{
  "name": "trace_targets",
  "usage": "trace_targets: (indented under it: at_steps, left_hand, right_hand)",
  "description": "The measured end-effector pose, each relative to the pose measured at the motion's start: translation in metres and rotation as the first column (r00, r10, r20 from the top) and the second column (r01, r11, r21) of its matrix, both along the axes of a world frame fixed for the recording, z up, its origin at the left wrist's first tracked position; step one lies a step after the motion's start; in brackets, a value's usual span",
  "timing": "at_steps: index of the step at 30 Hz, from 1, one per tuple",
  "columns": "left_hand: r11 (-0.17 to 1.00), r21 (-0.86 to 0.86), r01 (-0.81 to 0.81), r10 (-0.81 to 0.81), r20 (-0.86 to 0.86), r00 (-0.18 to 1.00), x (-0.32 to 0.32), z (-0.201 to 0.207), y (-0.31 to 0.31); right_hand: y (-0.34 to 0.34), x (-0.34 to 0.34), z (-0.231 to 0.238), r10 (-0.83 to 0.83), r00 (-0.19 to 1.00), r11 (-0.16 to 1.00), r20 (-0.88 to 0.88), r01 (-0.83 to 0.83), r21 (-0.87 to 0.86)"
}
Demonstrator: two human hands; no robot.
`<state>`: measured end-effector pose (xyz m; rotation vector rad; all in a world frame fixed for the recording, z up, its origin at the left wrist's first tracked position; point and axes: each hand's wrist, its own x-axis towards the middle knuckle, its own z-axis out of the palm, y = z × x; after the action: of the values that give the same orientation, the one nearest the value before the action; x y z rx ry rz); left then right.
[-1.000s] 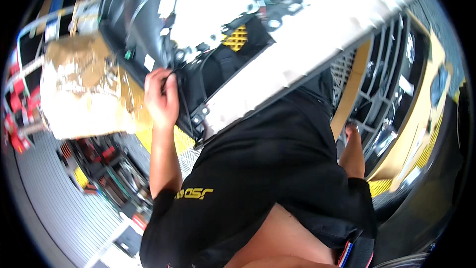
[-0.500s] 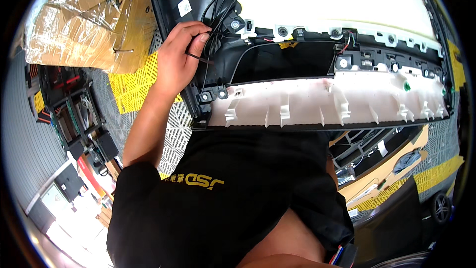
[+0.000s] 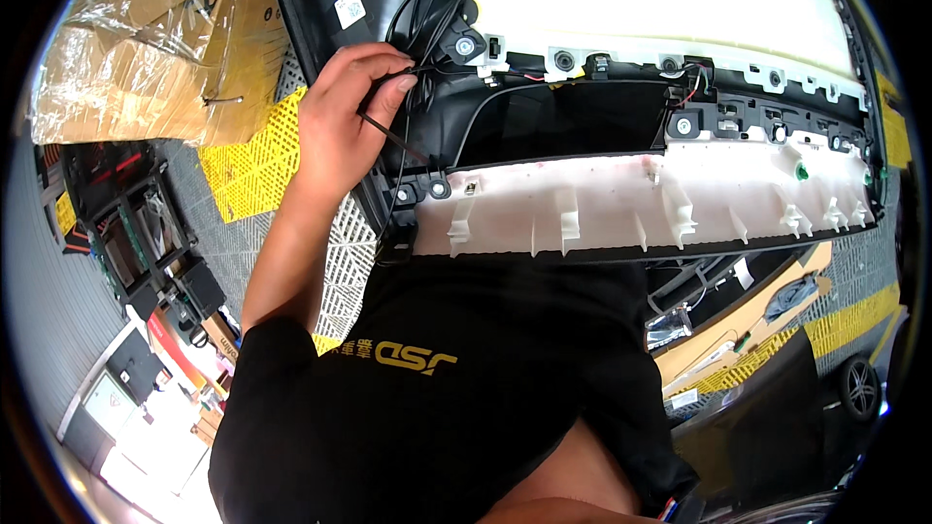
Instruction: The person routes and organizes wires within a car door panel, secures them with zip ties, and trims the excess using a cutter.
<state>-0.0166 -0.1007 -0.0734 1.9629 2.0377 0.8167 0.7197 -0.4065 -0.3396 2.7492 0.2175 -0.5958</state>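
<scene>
My left hand (image 3: 342, 116) is closed at the left side of a large black door trim panel (image 3: 316, 15). Its thumb and fingertips pinch a thin black cable (image 3: 449, 72) beside a bundle of black wires (image 3: 416, 24). A dark narrow strip (image 3: 393, 138) sticks out below the palm toward the panel's lower left corner. White foam padding (image 3: 660, 0) covers the panel's upper part, and a pale ribbed piece (image 3: 602, 199) runs along the near edge. My right hand lies outside the picture.
A plastic-wrapped cardboard box (image 3: 146, 49) stands at the left, near a black shelf rack (image 3: 146, 223). Yellow and grey floor grating (image 3: 257, 160) shows beneath. At the right are flattened cardboard (image 3: 738, 320) and a wheel (image 3: 859, 388).
The view has shifted slightly, so the box moves left and the panel's near edge sits a little lower. My left hand keeps its pinch on the cable.
</scene>
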Motion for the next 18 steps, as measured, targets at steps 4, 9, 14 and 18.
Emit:
trace_targets:
  at_steps: [4,9,14,18]
  left_hand:
    - [0.998,0.061,0.016,-0.016,0.004,1.0,-0.004,-0.011,-0.002]
    - [0.998,0.039,0.048,-0.049,0.024,0.999,-0.008,-0.01,0.009]
    - [0.998,0.058,0.03,-0.034,0.066,0.997,-0.018,-0.014,0.009]
    - [0.98,0.19,0.059,-0.053,-0.038,0.998,-0.012,-0.013,0.012]
  right_hand:
    - [-0.002,0.012,0.045,-0.08,0.954,0.972,0.29,0.01,0.234]
    - [0.085,-0.009,0.096,-0.046,0.869,0.591,0.493,-0.374,0.715]
    - [0.361,-0.183,0.262,0.558,0.761,-0.401,0.331,-0.102,0.91]
    - [0.428,-0.369,0.329,0.977,0.174,-0.131,0.119,0.055,0.99]
